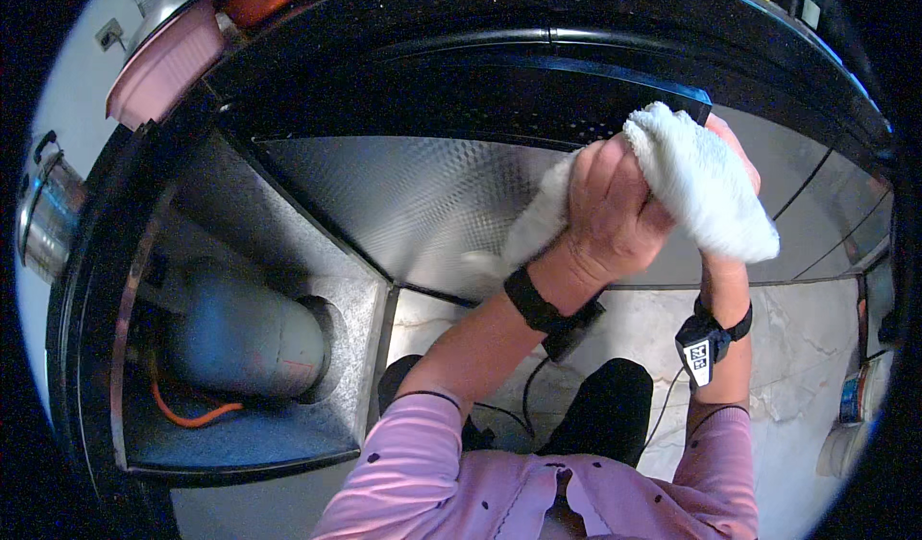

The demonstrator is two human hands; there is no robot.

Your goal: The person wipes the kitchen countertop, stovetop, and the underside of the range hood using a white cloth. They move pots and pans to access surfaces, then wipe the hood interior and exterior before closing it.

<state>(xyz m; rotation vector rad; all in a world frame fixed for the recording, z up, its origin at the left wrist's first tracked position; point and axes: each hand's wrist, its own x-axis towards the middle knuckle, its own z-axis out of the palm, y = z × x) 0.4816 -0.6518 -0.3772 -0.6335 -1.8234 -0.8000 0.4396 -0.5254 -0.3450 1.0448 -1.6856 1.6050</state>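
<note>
A white terry cloth (702, 183) is bunched in my left hand (612, 205), whose fingers close on it. It lies by the end of a black panel edge (691, 100) that looks like the top of a cabinet door. My right hand (735, 147) is at that same end, mostly hidden behind the cloth, so its grip cannot be made out. Below the black edge is a silvery textured panel (403, 201). Both wrists wear black straps with small devices.
At left, an open compartment holds a gas cylinder (252, 338) and an orange hose (194, 419). A pink plastic basin (169, 64) and a metal pot (54, 208) stand beyond. Marble-patterned floor tiles (785, 352) lie below; cables hang near my knees.
</note>
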